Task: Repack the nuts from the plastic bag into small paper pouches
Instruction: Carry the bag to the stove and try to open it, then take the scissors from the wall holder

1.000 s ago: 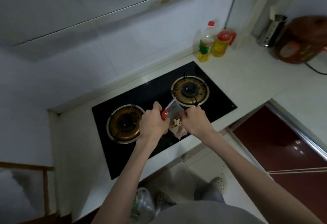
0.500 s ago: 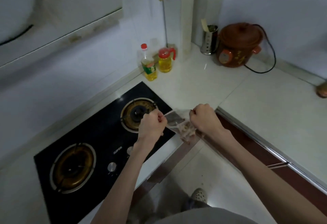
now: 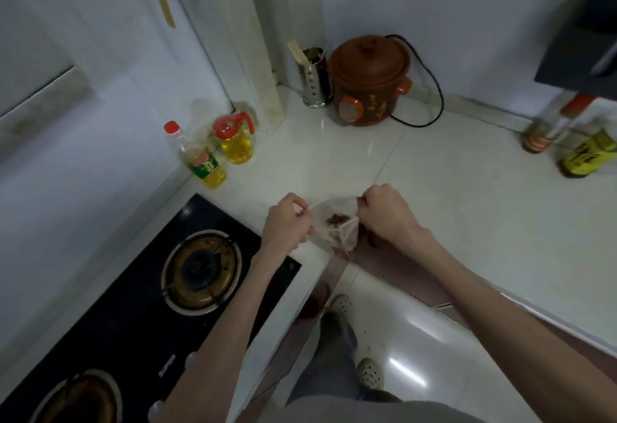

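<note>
Swinging rightward across the kitchen, the view had left the black gas stove (image 3: 140,306), which a second earlier filled the middle of the picture, down at seven o'clock; only one burner (image 3: 201,271) sat whole in frame, with a second cut off at the bottom edge. The white countertop (image 3: 450,209) now took the centre and three o'clock, and the brown clay cooker (image 3: 369,80) with its black cord had come from the far edge to twelve o'clock, a steel utensil holder (image 3: 314,77) just beside it. Two oil bottles (image 3: 217,152) stood at ten o'clock, and two more bottles (image 3: 567,145) had come into sight at two o'clock.

Both hands had travelled with the turn, from above the stove to the counter's corner near the middle of the frame. The left hand (image 3: 287,224) pinched one side of the plastic bag (image 3: 334,224) and the right hand (image 3: 387,212) pinched the other, fingers curled tight on the film, so the mouth was pulled wider than it had been half a second before. Brownish nuts (image 3: 334,220) showed inside, at the bag's centre.

No paper pouch could be seen anywhere, so by my judgement repacking had not begun; the person seemed to be carrying the opened bag toward free counter space, where pouches would still need fetching.
</note>
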Demonstrator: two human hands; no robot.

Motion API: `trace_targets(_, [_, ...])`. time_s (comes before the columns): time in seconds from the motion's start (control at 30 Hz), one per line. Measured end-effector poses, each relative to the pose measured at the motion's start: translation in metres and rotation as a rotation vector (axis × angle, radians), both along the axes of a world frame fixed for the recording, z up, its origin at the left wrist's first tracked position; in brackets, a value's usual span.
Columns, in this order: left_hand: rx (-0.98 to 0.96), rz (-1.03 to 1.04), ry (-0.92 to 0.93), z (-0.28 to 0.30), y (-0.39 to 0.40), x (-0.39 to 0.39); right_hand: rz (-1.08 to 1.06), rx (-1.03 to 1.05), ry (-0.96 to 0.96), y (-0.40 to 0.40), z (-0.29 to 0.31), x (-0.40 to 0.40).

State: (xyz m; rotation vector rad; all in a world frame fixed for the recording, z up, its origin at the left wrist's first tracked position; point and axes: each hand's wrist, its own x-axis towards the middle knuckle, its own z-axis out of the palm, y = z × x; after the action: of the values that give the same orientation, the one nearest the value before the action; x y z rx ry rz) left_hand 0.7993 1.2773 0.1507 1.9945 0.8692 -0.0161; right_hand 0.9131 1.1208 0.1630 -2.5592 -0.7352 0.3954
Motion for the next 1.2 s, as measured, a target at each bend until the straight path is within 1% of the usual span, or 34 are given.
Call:
trace_targets(0.07, [0.010,-0.016,-0.009,-0.001,0.009,0.019,-0.023,0.004,-0.029,0.004,0.000,0.017])
trace_targets(0.13, [0.025,-0.064,0.023,0.000,0.016,0.038,-0.024,-0.041,-0.005,0.010,0.003,0.033])
trace_targets(0.23, [0.064,-0.093,0.008,-0.001,0.032,0.072,-0.048,-0.072,0.011,0.023,0.005,0.062])
trace_targets(0.3, [0.115,-0.124,0.046,0.000,0.043,0.092,-0.051,-0.086,0.043,0.032,0.006,0.077])
trace_targets(0.43, [0.200,-0.119,0.044,-0.008,0.065,0.118,-0.109,-0.071,0.048,0.051,0.003,0.100])
trace_targets(0.57, [0.215,-0.156,0.048,-0.022,0.083,0.145,-0.164,-0.057,0.062,0.065,-0.010,0.124])
trace_targets(0.67, [0.176,-0.169,0.117,-0.034,0.083,0.166,-0.188,-0.086,0.136,0.072,-0.022,0.135])
trace_targets(0.73, [0.142,-0.204,0.209,-0.041,0.081,0.180,-0.164,-0.112,0.226,0.075,-0.031,0.142])
trace_targets(0.77, [0.141,-0.225,0.249,-0.043,0.081,0.186,-0.151,-0.103,0.234,0.077,-0.035,0.145])
trace_targets(0.83, [0.182,-0.269,0.311,-0.043,0.084,0.195,-0.139,-0.080,0.230,0.078,-0.037,0.151])
trace_targets(0.9, [0.246,-0.293,0.322,-0.044,0.085,0.198,-0.150,-0.013,0.227,0.070,-0.036,0.155])
trace_targets(0.97, [0.341,-0.303,0.276,-0.040,0.082,0.202,-0.156,0.028,0.210,0.051,-0.038,0.159])
trace_targets(1.03, [0.483,-0.321,0.133,-0.034,0.073,0.208,-0.215,0.036,0.233,0.019,-0.044,0.161])
trace_targets(1.1, [0.583,-0.340,-0.041,-0.029,0.056,0.212,-0.336,0.032,0.321,-0.022,-0.057,0.154])
trace_targets(1.17, [0.616,-0.394,-0.182,-0.027,0.035,0.221,-0.462,-0.010,0.431,-0.065,-0.072,0.143])
trace_targets(1.2, [0.602,-0.430,-0.232,-0.026,0.024,0.227,-0.515,-0.021,0.481,-0.084,-0.077,0.139])
